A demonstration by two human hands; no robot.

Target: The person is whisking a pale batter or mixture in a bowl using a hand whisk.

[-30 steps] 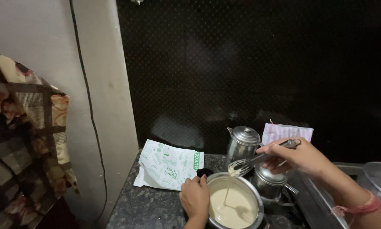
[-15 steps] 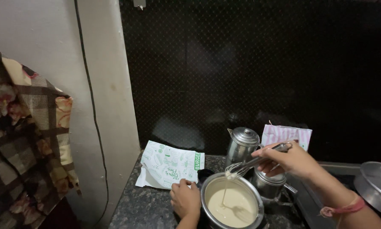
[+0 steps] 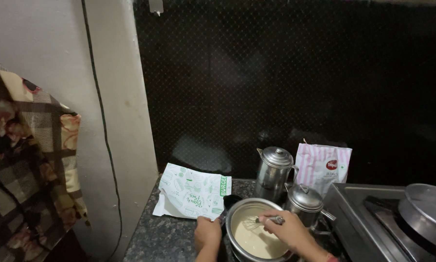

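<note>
A person's right hand [image 3: 290, 230] closes around the handle of a whisk [image 3: 257, 223], its wires dipped in pale batter inside a steel pot [image 3: 237, 213]; the left hand [image 3: 207, 232] clasps the pot's left rim, fingers curled over the edge. The pot sits at the front of a speckled stone counter [image 3: 160, 237], partly cut off by the bottom of the view.

The batter lies fairly high in the pot, so a hard stroke could likely slop it over the rim onto the counter. The pot might also skid if the left hand's grip slackened.

Just right of the pot stands a small lidded steel jug [image 3: 305, 201], nearly touching the whisking hand; an elbow swing could knock it. Behind the pot stands a taller lidded jug [image 3: 274, 167], and a small dark cup [image 3: 231, 200] is tucked against the pot's far rim. A white-and-green printed bag [image 3: 191, 191] lies flat to the pot's left. A pink-striped pouch [image 3: 322, 167] leans behind the jugs. Farther right of the pot is a stove [image 3: 363, 213] bearing a steel pan [image 3: 429, 206]. A patterned cloth [image 3: 29, 160] hangs well left of the pot.
</note>
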